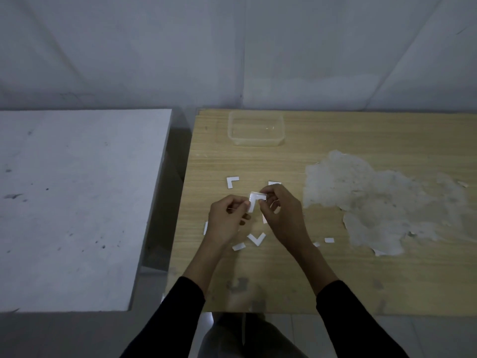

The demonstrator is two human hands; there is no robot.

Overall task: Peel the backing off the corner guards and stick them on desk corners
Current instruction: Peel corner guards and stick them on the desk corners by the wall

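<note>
Left hand (227, 218) and right hand (280, 213) fingers curled, both pinching corner guard (254, 199), clear tub (255, 142) beyond corner guard, contents unclear

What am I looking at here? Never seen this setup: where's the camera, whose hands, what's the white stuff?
No machine: a person works bare-handed, and the single picture comes from a camera worn on their head, looking down. The left hand and right hand together pinch a white L-shaped corner guard above a wooden desk. More white L-shaped pieces and small strips lie around the hands; guards or peeled backing, I cannot tell. A clear plastic tub stands near the far edge; a white table is left of the desk.
</note>
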